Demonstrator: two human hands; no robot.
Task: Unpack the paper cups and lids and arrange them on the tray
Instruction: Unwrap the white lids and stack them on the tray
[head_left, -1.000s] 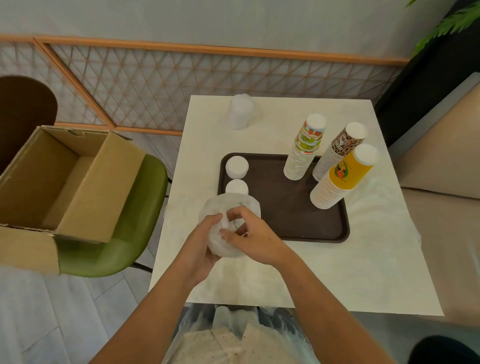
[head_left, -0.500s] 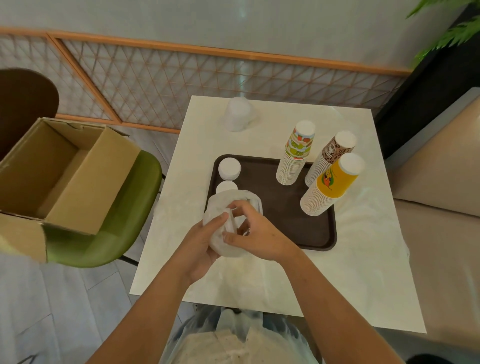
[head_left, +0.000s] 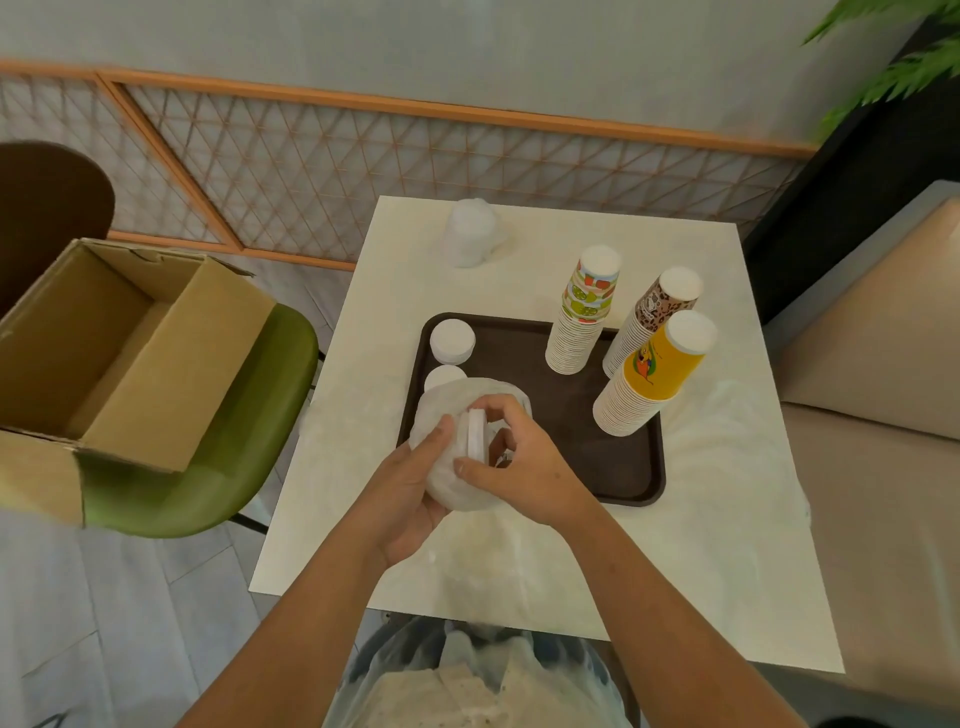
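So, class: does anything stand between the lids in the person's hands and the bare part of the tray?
Only the plastic bag, wrapped round the lids and gripped by the left hand and right hand. The bare middle of the tray, beside two lid stacks, lies open.

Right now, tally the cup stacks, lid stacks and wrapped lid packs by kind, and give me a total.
Paper cup stacks on the tray: 3 (fruit-print stack, bean-print stack, yellow stack)
Bare lid stacks: 2 (far lid stack, near lid stack)
Wrapped lid packs: 2 (held pack, in left hand and right hand; far pack on the table)
Total: 7
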